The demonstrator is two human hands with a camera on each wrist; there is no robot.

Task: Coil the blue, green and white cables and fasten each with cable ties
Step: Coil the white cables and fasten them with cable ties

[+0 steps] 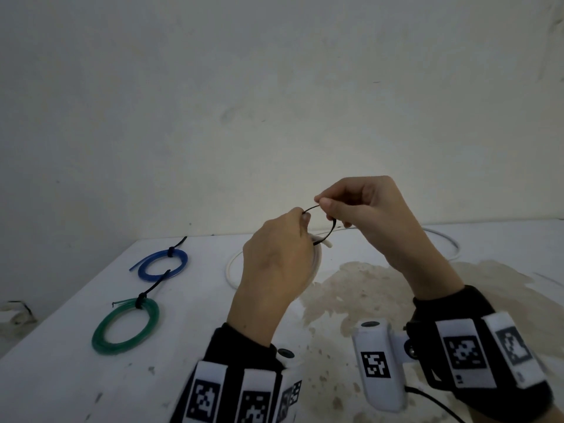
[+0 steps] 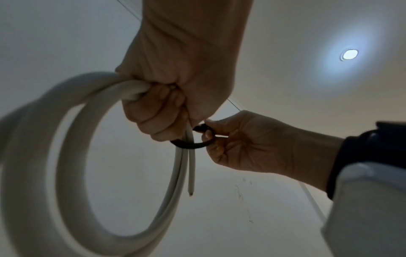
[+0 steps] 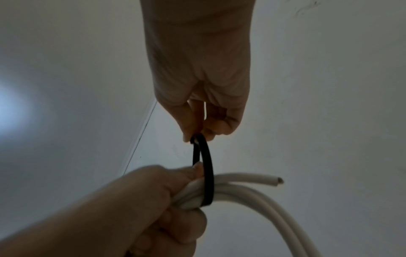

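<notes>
The left hand (image 1: 276, 254) is raised above the counter (image 1: 76, 377), its fingers curled round the gathered turns of the white cable (image 2: 72, 139) so that the coil hangs below the fist; one cut end of the cable juts out just past the grip. A black cable tie (image 3: 206, 170) is looped round the bundle right beside the left fingers. Close to it on the right, the right hand (image 1: 369, 215) pinches the top of that loop between thumb and fingertips (image 3: 191, 128), the other fingers curled in. The two hands nearly meet over the tie.

Beyond the hands, loose white cable (image 1: 451, 244) lies on the counter behind the right wrist. Well off to the left of the left hand the blue cable (image 1: 161, 265) lies coiled on the counter with black ties round it, and nearer the person the green cable (image 1: 125, 329) lies coiled with a black tie at its top. A brownish stain (image 1: 366, 288) spreads over the counter beneath the right forearm. Both wrists carry black bands with white marker blocks.
</notes>
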